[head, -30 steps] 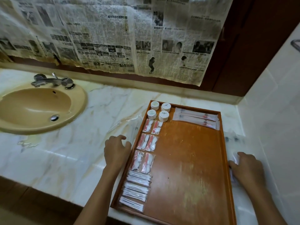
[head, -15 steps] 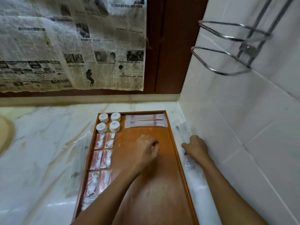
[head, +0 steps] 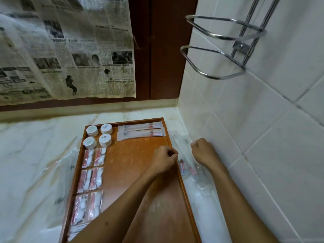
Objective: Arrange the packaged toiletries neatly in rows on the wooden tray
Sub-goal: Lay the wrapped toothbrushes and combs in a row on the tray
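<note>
The wooden tray (head: 133, 163) lies on the marble counter. Along its left side run round white containers (head: 98, 135) at the back and, nearer me, pairs of red-and-white packets (head: 93, 172). Two long sachets (head: 140, 131) lie across the back. A clear plastic bag (head: 201, 186) holding small red-marked packets (head: 183, 168) lies between the tray's right rim and the tiled wall. My left hand (head: 164, 159) reaches over the right rim, its curled fingers pinching the bag's edge. My right hand (head: 203, 152) grips the bag from the wall side.
A second crumpled clear plastic bag (head: 57, 172) lies on the counter (head: 31, 146) left of the tray. The white tiled wall (head: 263, 137) stands close on the right with a chrome wire rack (head: 224, 50) above. Newspaper (head: 70, 50) covers the back wall.
My view swung right, away from the sink. My left hand moved from the tray's left rim across to its right rim, next to my right hand at the clear bag.
</note>
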`<control>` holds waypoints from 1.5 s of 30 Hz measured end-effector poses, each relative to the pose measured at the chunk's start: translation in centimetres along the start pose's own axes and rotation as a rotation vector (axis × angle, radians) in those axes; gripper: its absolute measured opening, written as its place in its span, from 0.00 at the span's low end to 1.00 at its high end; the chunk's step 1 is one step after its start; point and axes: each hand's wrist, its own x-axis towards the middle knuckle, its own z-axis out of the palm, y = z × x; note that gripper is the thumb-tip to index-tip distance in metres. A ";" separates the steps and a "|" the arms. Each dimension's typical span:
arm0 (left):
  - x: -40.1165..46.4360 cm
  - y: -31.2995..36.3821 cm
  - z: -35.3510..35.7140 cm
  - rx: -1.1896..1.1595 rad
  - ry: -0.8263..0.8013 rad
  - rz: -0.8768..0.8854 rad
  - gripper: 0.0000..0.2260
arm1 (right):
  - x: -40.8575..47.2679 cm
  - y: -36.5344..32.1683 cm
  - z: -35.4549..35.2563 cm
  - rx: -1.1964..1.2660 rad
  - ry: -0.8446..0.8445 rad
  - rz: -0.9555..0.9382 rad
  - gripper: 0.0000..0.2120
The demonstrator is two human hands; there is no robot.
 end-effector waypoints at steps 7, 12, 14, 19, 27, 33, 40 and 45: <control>0.5 -0.4 0.6 0.015 0.032 -0.020 0.09 | -1.9 0.6 0.7 0.267 0.037 0.044 0.14; 2.0 0.7 1.6 0.466 -0.037 0.176 0.17 | -4.6 2.7 3.8 0.117 -0.001 0.052 0.10; 3.0 1.1 1.9 0.677 -0.095 0.283 0.23 | -6.1 3.4 4.8 0.103 -0.035 0.059 0.18; 5.1 1.7 2.4 0.916 -0.216 0.407 0.20 | -7.8 4.7 4.9 -0.020 -0.037 -0.010 0.26; 5.8 2.5 0.2 0.822 -0.039 0.586 0.07 | -8.2 3.4 3.4 -0.132 0.197 -0.024 0.20; 3.5 1.9 -2.7 0.411 0.070 0.399 0.05 | -8.1 2.6 2.7 0.021 0.352 -0.089 0.13; -1.4 -1.6 -4.6 0.080 0.343 0.029 0.18 | -8.3 2.1 4.0 0.525 0.188 -0.030 0.03; -4.6 -2.3 -5.7 -0.972 0.386 -0.379 0.32 | -8.7 0.7 4.4 0.815 -0.020 0.004 0.07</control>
